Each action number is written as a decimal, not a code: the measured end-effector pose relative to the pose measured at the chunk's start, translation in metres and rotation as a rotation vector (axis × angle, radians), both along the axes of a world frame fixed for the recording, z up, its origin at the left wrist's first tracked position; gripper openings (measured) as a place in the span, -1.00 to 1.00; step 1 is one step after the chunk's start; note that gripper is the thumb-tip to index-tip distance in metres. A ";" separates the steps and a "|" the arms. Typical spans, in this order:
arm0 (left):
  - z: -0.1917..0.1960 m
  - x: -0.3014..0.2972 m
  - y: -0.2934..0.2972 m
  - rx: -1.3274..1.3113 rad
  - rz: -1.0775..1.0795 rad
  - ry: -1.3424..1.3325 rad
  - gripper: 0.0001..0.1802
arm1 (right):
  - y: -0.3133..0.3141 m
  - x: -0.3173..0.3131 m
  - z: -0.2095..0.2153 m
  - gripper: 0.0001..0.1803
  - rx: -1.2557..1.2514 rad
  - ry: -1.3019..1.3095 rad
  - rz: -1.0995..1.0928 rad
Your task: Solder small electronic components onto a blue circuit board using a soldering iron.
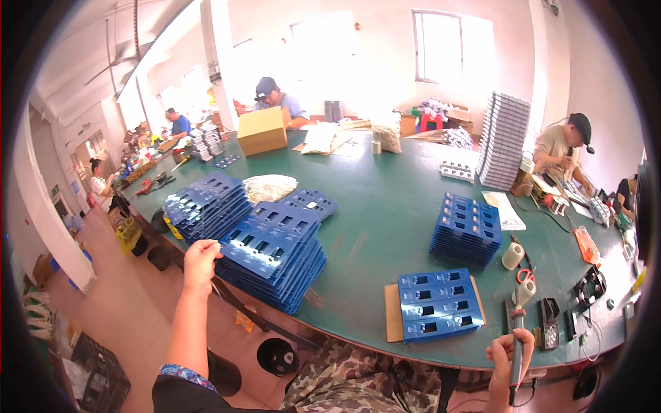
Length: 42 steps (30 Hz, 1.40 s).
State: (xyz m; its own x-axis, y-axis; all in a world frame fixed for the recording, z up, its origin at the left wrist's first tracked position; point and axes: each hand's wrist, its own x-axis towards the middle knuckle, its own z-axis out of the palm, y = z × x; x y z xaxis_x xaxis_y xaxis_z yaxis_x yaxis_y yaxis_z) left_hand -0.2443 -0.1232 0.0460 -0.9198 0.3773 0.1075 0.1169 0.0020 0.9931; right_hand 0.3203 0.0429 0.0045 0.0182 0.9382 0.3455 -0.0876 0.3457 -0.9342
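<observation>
Two hands at work over green bench (385, 224), and blue panel (441, 305) sits right on top of cardboard sheet (393, 315). Left hand (200, 267), well left of cardboard sheet, pinching corner of top panel (265, 242) on tall blue stack (292, 281). Right hand (502, 358), just right of cardboard sheet, wrapped round grey corded pen-shaped tool (518, 323), pointing away from body. Shorter blue stack (465, 230) stands behind cardboard sheet; black tray (549, 313) farther right of it.

On the table (372, 237), clockwise around its middle: tray tower (506, 141) at two o'clock, panels (443, 304) on cardboard (393, 315) at five, panel stacks (272, 258) at nine, carton (261, 132) at ten
</observation>
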 end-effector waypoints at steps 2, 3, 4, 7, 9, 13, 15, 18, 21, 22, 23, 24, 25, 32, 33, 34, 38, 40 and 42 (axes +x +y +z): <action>-0.006 -0.007 -0.006 -0.034 0.030 0.133 -0.78 | 0.000 0.005 0.000 -0.50 -0.021 -0.007 -0.030; -0.007 -0.005 -0.007 -0.040 0.052 0.142 -0.75 | 0.002 0.006 0.000 -0.51 -0.002 -0.011 -0.023; -0.004 -0.001 -0.009 -0.046 0.072 0.154 -0.73 | 0.003 0.008 0.000 -0.52 0.016 -0.014 -0.018; -0.007 0.008 -0.020 0.008 0.119 0.209 -0.65 | 0.008 0.021 -0.006 -0.56 0.035 -0.046 -0.049; -0.005 0.023 -0.020 0.012 0.092 0.222 -0.55 | 0.007 0.030 -0.004 -0.59 0.043 -0.091 -0.086; -0.011 0.033 -0.012 -0.073 -0.020 0.272 -0.54 | 0.011 0.046 -0.006 -0.61 0.028 -0.116 -0.153; -0.015 0.038 -0.006 -0.161 -0.054 0.350 -0.54 | 0.016 0.050 -0.012 -0.61 0.041 -0.139 -0.179; -0.027 0.032 -0.006 -0.156 -0.049 0.406 -0.54 | 0.029 0.059 -0.024 -0.63 0.092 -0.260 -0.203; -0.030 0.042 -0.009 -0.117 0.062 0.521 -0.58 | 0.041 0.071 -0.034 -0.64 0.190 -0.651 -0.348; -0.030 0.055 -0.011 -0.068 0.145 0.590 -0.59 | 0.043 0.076 -0.034 -0.58 0.259 -0.858 -0.374; -0.032 0.079 -0.017 -0.070 0.100 0.593 -0.64 | 0.044 0.081 -0.034 -0.56 0.259 -0.967 -0.365; -0.035 0.106 -0.021 -0.073 0.062 0.595 -0.66 | 0.044 0.084 -0.033 -0.53 0.260 -1.075 -0.350; -0.046 0.124 -0.015 0.004 -0.198 0.774 -0.68 | 0.044 0.085 -0.032 -0.53 0.264 -1.081 -0.350; -0.063 0.231 0.107 0.137 -0.969 0.953 -0.80 | 0.050 0.090 -0.047 -0.57 0.212 -1.183 -0.277; -0.066 0.236 0.119 0.082 -1.083 0.955 -0.81 | 0.050 0.089 -0.048 -0.58 0.205 -1.172 -0.277; -0.070 0.240 0.127 0.025 -1.198 0.954 -0.81 | 0.050 0.088 -0.049 -0.60 0.197 -1.161 -0.277; -0.079 0.242 0.148 0.019 -1.215 1.005 -0.73 | 0.052 0.083 -0.050 -0.67 0.144 -1.060 -0.264; -0.082 0.241 0.152 -0.008 -1.231 1.029 -0.68 | 0.050 0.077 -0.045 -0.66 0.220 -1.053 -0.288; -0.082 0.241 0.156 0.012 -1.231 1.018 -0.67 | 0.045 0.063 -0.032 -0.65 0.295 -1.045 -0.311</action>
State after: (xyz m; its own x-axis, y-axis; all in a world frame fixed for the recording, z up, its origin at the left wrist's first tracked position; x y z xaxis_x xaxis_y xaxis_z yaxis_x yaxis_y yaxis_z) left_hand -0.0037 0.0328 -0.0364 0.3844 0.7964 0.4669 0.6254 -0.5967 0.5028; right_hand 0.3832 0.0874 -0.0274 -0.1917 0.8225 0.5355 0.8174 0.4358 -0.3767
